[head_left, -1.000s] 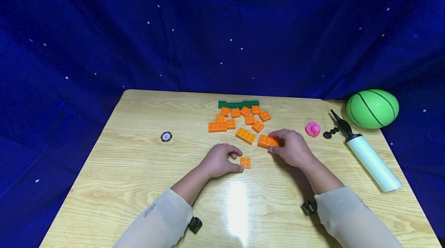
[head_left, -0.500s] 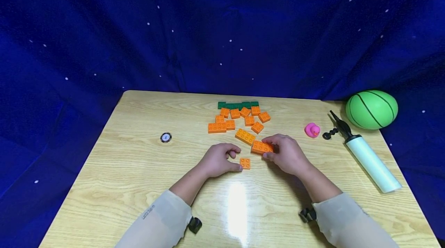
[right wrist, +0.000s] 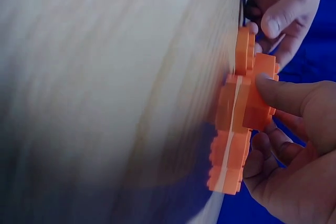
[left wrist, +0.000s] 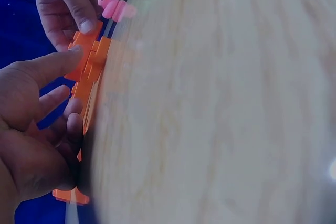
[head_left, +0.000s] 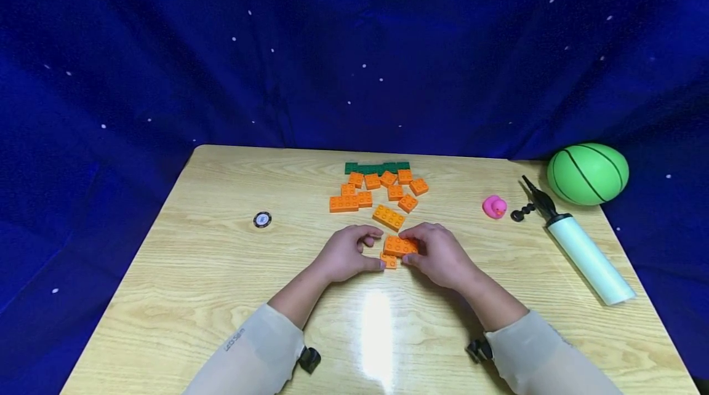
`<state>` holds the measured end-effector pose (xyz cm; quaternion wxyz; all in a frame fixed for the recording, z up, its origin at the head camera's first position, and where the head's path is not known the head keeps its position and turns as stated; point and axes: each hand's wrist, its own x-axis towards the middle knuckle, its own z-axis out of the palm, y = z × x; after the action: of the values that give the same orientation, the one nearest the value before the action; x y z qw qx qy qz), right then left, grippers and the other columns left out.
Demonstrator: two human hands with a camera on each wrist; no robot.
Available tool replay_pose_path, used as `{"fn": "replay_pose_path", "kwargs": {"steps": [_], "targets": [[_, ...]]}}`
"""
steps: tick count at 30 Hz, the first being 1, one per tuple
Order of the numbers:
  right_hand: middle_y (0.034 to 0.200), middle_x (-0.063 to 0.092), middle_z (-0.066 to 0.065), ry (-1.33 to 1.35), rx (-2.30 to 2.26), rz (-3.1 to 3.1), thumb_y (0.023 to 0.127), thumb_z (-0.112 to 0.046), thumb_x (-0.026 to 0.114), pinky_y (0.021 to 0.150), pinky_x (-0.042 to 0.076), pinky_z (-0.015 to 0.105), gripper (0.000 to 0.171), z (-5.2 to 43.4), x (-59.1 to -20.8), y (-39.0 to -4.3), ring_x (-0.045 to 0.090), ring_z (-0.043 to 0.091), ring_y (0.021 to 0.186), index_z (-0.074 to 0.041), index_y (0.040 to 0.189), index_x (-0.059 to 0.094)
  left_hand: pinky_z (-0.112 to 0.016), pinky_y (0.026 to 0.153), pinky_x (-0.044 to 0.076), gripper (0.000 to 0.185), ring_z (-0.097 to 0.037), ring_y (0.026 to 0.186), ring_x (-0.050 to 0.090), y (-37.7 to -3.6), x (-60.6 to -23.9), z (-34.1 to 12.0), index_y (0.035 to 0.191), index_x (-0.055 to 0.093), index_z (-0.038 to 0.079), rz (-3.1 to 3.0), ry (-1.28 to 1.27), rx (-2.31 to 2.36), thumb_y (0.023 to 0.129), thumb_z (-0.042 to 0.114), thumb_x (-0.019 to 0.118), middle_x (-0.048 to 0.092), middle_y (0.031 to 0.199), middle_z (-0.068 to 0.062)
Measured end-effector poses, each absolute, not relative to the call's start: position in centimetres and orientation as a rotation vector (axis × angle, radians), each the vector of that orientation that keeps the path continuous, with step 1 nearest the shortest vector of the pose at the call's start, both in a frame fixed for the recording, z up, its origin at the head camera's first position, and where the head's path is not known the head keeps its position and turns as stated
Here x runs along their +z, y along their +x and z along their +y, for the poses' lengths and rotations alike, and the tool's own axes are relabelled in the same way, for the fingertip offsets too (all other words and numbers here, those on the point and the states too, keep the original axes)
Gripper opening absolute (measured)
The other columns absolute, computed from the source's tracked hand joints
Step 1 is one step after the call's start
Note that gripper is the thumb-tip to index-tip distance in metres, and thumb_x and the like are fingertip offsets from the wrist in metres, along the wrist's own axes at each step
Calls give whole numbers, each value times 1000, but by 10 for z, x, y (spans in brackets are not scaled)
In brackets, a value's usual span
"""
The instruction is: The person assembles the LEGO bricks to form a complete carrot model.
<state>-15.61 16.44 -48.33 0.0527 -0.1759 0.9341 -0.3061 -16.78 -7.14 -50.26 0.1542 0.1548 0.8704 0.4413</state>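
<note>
My right hand pinches a long orange building brick between thumb and fingers; in the right wrist view the thumb lies on one side of this long brick. It is just behind a small square orange brick and partly covers it from the head view. My left hand lies to the left, its thumb tip at the small brick's left edge and its index finger apart from it. Whether the thumb touches is hard to tell. A lighter orange long brick lies behind both hands.
Several orange bricks are grouped farther back, before a row of green bricks. A poker chip lies left. A pink rubber duck, small black piece, hand pump and green ball occupy the right side.
My right hand has carried the long orange brick left and toward me, up to the small square brick. The left hand has stayed nearly where it was.
</note>
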Motion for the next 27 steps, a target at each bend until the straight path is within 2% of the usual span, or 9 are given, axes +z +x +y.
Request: {"fn": "replay_pose_path", "kwargs": {"steps": [9,18,27], "targets": [[118,72,6,-606,-931,2817,85,-15,87,102,47,51,38,156,-485,-152,62,30,113,-10,122,75,-32,76,45,57,-16,85,51,-167,-504,-71,132,70,20,2519,467,1265,81,30,91,64,110,0],[116,72,4,-638,-919,2823,85,-14,87,99,49,48,38,151,-484,-150,62,27,110,-9,121,75,-30,73,45,41,-14,78,51,-167,-504,-72,120,75,18,2548,493,1236,83,28,90,66,102,2],[116,72,4,-667,-910,2822,84,-16,88,95,50,45,40,151,-483,-147,60,25,106,-10,121,75,-29,71,45,38,-14,78,52,-165,-504,-75,114,76,19,2534,477,1247,81,28,91,67,98,4]]}}
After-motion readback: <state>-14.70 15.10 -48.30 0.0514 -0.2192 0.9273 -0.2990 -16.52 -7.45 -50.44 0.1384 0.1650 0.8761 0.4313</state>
